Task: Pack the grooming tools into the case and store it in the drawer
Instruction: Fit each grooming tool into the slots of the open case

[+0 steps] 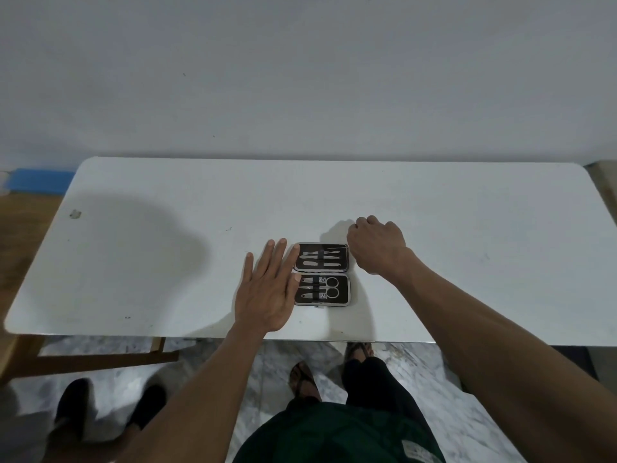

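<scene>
A small black grooming case [322,275] lies open flat on the white table [167,262], near its front edge. Its far half holds several slim metal tools [320,259] under a strap. Its near half holds clippers and small scissors [332,288]. My left hand [267,292] lies flat on the table with straight fingers, its fingertips touching the case's left edge. My right hand [375,245] is at the case's far right corner with fingers curled under; what they touch is hidden.
The table stands against a plain wall. A wooden frame [100,360] shows under its left front. A second person's dark shoes [110,409] stand at lower left. A blue object [40,180] lies beyond the table's left end.
</scene>
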